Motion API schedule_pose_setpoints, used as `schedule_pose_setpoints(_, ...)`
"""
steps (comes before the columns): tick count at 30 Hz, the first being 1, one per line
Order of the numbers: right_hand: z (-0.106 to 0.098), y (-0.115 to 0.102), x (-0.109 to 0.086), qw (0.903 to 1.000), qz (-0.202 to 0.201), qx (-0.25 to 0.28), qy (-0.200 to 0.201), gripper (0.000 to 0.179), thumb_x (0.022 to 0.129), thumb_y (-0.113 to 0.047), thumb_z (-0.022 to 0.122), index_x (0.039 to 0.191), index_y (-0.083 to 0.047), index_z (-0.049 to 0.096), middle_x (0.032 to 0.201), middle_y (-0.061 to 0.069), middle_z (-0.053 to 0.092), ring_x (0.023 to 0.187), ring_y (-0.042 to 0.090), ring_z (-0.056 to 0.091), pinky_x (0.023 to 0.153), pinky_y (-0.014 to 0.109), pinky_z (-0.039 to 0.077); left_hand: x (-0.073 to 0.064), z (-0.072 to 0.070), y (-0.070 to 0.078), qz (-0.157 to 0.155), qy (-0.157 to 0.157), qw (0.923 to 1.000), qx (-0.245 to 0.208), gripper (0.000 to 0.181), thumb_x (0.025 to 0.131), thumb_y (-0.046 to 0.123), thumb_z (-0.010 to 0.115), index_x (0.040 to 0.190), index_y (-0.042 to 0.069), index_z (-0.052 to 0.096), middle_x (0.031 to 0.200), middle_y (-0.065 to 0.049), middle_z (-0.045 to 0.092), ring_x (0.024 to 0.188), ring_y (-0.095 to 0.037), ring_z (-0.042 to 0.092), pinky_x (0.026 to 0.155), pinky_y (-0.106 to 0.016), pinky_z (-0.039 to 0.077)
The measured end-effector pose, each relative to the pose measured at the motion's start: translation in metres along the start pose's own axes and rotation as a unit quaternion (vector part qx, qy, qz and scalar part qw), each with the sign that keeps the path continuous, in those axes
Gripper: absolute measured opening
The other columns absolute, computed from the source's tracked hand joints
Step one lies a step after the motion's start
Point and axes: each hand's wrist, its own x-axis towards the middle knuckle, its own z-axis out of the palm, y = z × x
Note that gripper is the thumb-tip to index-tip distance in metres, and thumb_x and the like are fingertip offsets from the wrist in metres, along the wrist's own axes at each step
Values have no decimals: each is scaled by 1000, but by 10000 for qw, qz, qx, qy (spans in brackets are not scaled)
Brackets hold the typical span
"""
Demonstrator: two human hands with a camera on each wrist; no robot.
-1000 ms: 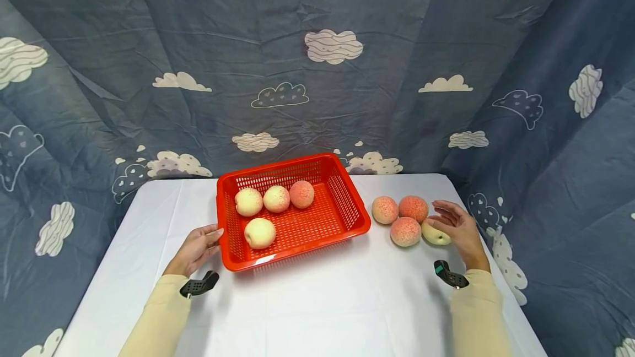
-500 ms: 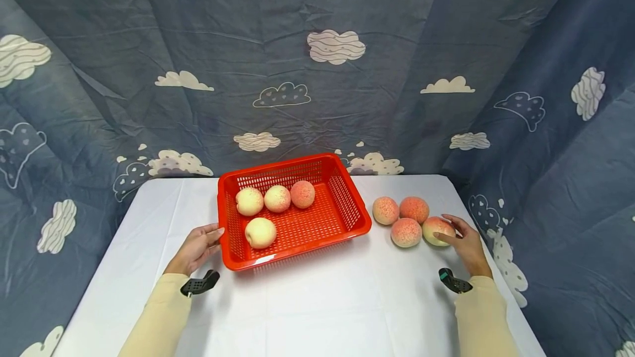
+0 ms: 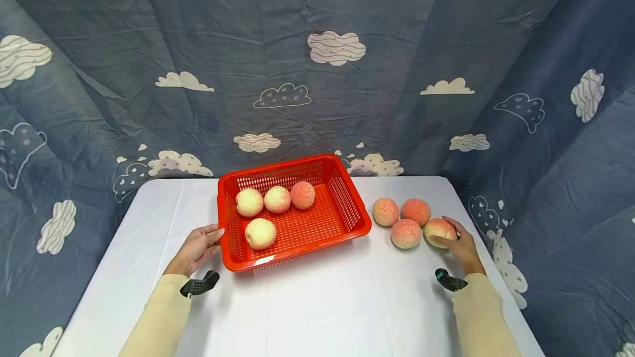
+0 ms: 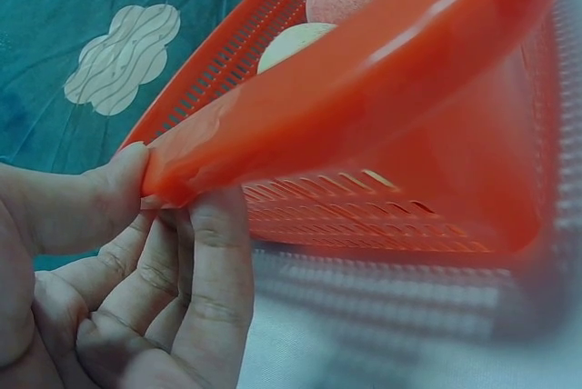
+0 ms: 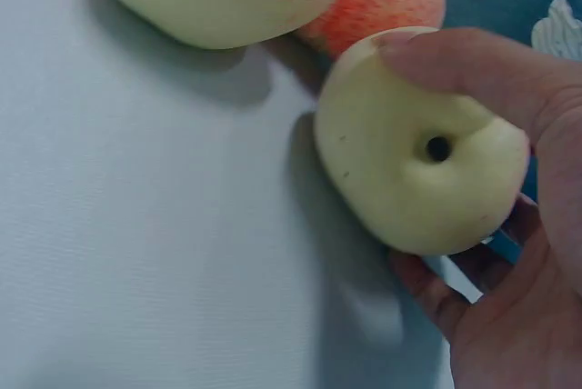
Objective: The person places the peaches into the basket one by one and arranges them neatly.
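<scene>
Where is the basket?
Head view: the basket sits far back on the table, left hand pinching its left rim, loose peaches on its right.

Right hand — held over the rightmost peach one second earlier — now lowered, fingers and thumb closed about its sides, fruit shifted slightly rightward.

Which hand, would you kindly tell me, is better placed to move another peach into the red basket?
Probably the right hand: it grips the rightmost peach. The left hand is farther from that peach and pinches the red basket by its left rim.
</scene>
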Motion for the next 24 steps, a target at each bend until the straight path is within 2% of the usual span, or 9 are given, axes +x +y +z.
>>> schedule_pose_setpoints(5,7,6,-1,9996,176,170,173,96,81,-20,79,154,-12,17,155,22,20,139,41,23,111,56,22,0,-1,0,3,-60,10000,-23,44,99,9,53,134,-13,37,89,5,63,81,-6,58,71,-21,51)
schedule_pose_setpoints(10,12,6,-3,9984,244,266,427,96,79,-15,79,154,-15,20,155,20,23,138,39,26,110,54,26,0,-1,0,5,-103,9999,-47,45,99,9,52,135,-14,36,90,4,64,81,-6,58,71,-21,51)
schedule_pose_setpoints(15,12,8,-4,9976,327,239,568,95,80,-19,80,154,-15,21,155,20,24,138,37,27,109,53,29,0,-1,0,-20,-103,9999,-98,44,99,9,53,134,-13,37,91,4,64,80,-6,58,71,-21,51)
schedule_pose_setpoints(17,11,8,-6,9970,380,234,640,93,80,-20,79,154,-16,22,154,20,25,136,36,29,104,49,35,0,-2,0,-25,-119,9999,-120,43,99,8,53,133,-13,38,90,4,64,80,-6,58,70,-21,51)
schedule_pose_setpoints(20,10,8,-9,9955,440,214,812,90,81,-18,79,153,-17,25,151,18,30,131,33,34,86,36,46,0,-2,0,-16,-153,9998,-107,43,99,8,52,133,-13,37,91,3,64,80,-6,59,70,-21,51)
schedule_pose_setpoints(22,9,7,-11,9944,456,247,920,87,81,-17,78,152,-17,27,150,17,32,128,31,36,75,26,45,0,-2,0,-8,-141,9999,-81,43,99,8,53,133,-13,37,92,2,65,80,-6,59,70,-21,51)
schedule_pose_setpoints(24,8,6,-12,9936,451,309,990,85,82,-17,77,152,-18,28,149,15,32,127,28,37,72,21,43,0,-3,1,-10,-130,9999,-75,44,99,9,53,133,-13,37,93,2,65,81,-6,59,71,-21,51)
